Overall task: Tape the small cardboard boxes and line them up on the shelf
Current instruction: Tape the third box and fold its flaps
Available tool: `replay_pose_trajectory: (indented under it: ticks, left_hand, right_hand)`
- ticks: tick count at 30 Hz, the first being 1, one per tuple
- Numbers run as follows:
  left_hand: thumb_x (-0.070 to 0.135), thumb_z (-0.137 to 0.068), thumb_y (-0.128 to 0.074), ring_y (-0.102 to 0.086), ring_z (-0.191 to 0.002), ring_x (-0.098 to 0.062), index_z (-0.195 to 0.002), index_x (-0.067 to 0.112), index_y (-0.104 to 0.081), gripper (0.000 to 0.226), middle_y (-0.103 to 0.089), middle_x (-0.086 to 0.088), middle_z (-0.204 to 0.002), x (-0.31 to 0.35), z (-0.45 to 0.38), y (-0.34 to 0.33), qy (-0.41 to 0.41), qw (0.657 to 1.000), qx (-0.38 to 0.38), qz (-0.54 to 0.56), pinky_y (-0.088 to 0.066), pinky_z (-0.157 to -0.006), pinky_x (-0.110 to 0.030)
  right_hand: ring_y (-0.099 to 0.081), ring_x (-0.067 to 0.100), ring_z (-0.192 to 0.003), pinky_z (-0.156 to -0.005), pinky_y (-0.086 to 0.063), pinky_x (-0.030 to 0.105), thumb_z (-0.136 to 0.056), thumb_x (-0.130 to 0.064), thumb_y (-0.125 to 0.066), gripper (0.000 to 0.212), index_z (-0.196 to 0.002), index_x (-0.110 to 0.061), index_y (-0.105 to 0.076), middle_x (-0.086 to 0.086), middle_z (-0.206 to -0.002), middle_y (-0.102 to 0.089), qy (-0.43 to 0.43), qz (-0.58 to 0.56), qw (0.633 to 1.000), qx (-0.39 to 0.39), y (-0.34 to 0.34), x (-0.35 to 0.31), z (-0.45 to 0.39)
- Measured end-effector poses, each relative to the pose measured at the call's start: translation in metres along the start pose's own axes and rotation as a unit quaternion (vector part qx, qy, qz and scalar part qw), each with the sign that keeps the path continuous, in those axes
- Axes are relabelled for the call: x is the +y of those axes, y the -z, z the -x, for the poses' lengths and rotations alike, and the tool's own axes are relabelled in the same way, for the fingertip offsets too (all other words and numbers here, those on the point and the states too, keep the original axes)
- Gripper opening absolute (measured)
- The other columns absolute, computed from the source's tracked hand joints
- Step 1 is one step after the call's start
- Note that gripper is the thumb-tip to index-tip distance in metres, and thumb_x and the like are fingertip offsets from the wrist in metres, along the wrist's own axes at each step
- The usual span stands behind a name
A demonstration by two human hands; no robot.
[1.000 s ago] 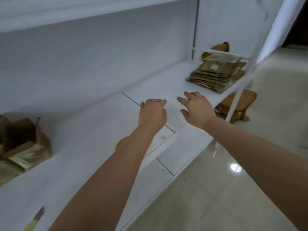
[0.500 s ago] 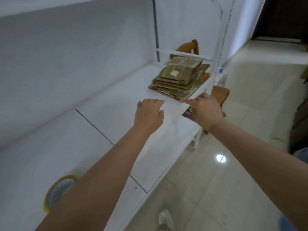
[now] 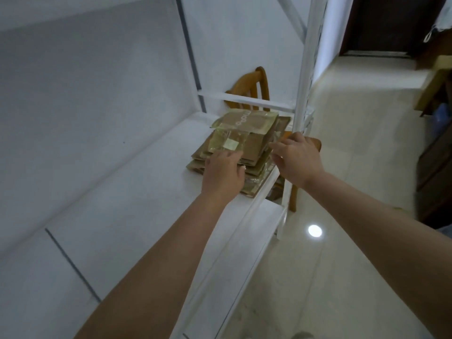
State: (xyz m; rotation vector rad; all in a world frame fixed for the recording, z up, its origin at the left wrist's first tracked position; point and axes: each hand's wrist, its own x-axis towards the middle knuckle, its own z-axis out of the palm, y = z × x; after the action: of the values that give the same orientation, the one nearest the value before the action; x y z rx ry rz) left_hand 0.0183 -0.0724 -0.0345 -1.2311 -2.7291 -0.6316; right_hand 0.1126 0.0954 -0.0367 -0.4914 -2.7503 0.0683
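Observation:
A stack of flattened brown cardboard boxes [image 3: 247, 138], some with yellowish tape and a pale label, lies at the right end of the white shelf [image 3: 127, 204]. My left hand [image 3: 223, 172] reaches over the near left edge of the stack, fingers extended and touching the cardboard. My right hand [image 3: 297, 159] hovers at the stack's right side beside the shelf's front post, fingers loosely spread, holding nothing. Whether it touches the stack is unclear.
A white upright post [image 3: 304, 77] and a crossbar [image 3: 244, 100] frame the shelf's right end. A wooden chair [image 3: 254, 86] stands behind it. A lower shelf [image 3: 244, 253] juts out below. Pale tiled floor [image 3: 342, 241] lies to the right, with dark furniture [image 3: 435, 167] at the far right.
The view has shifted right along the shelf. Both hands have moved forward to the stack of flattened boxes; the tape roll and the open box at the left have left the frame.

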Motion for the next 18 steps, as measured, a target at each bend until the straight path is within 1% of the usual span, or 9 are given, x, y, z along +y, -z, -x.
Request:
replay_pose_trajectory:
  ticks: [3, 6, 9, 12, 15, 18]
  left_hand:
    - [0.026, -0.097, -0.053, -0.037, -0.135, -0.026, -0.141, 0.015, -0.050, 0.045, -0.049, -0.010, -0.142, 0.003, -0.017, -0.018, 0.019, 1.000, -0.010, 0.002, -0.030, -0.112, -0.046]
    - [0.032, -0.098, -0.050, -0.033, -0.138, -0.028, -0.142, 0.016, -0.048, 0.046, -0.044, -0.010, -0.146, -0.002, -0.039, -0.023, 0.069, 0.997, 0.024, -0.016, -0.027, -0.114, -0.048]
    - [0.040, -0.100, -0.046, -0.029, -0.139, -0.029, -0.146, 0.017, -0.041, 0.052, -0.038, -0.011, -0.150, -0.002, -0.054, -0.027, 0.120, 0.990, 0.046, -0.067, -0.023, -0.113, -0.044]
    - [0.052, -0.099, -0.037, -0.020, -0.144, -0.031, -0.152, 0.016, -0.028, 0.064, -0.027, -0.011, -0.157, 0.005, -0.067, -0.035, 0.174, 0.979, 0.025, -0.100, -0.021, -0.116, -0.048]
    - [0.062, -0.096, -0.034, -0.011, -0.147, -0.033, -0.154, 0.016, -0.018, 0.076, -0.017, -0.012, -0.160, 0.013, -0.079, -0.047, 0.251, 0.965, 0.013, -0.080, -0.016, -0.116, -0.053]
    - [0.067, -0.093, -0.034, -0.009, -0.148, -0.035, -0.153, 0.013, -0.016, 0.082, -0.016, -0.015, -0.159, 0.021, -0.080, -0.061, 0.302, 0.951, 0.005, -0.069, -0.017, -0.117, -0.055]
  right_hand:
    - [-0.046, 0.033, -0.119, -0.097, -0.038, 0.044, -0.097, -0.029, -0.048, 0.036, -0.128, -0.016, -0.060, 0.007, -0.123, -0.065, -0.002, -0.005, 1.000, -0.004, -0.010, 0.016, -0.031]
    - [-0.043, 0.034, -0.124, -0.100, -0.036, 0.045, -0.098, -0.035, -0.046, 0.041, -0.133, -0.016, -0.055, 0.009, -0.131, -0.060, 0.010, 0.009, 1.000, -0.008, -0.016, 0.029, -0.071]
    - [-0.039, 0.034, -0.129, -0.104, -0.034, 0.046, -0.097, -0.040, -0.045, 0.048, -0.139, -0.015, -0.048, 0.010, -0.138, -0.053, 0.027, 0.012, 0.999, -0.040, -0.026, 0.036, -0.105]
    - [-0.039, 0.034, -0.130, -0.106, -0.034, 0.047, -0.097, -0.045, -0.046, 0.053, -0.138, -0.012, -0.047, 0.011, -0.139, -0.051, 0.045, 0.013, 0.997, -0.054, -0.038, 0.044, -0.128]
    - [-0.039, 0.036, -0.129, -0.107, -0.033, 0.049, -0.096, -0.052, -0.044, 0.056, -0.134, -0.012, -0.049, 0.015, -0.137, -0.051, 0.056, -0.005, 0.996, -0.067, -0.046, 0.055, -0.150]
    - [-0.039, 0.038, -0.131, -0.110, -0.031, 0.052, -0.095, -0.058, -0.042, 0.063, -0.138, -0.012, -0.044, 0.016, -0.138, -0.050, 0.061, -0.031, 0.994, -0.090, -0.054, 0.060, -0.171]
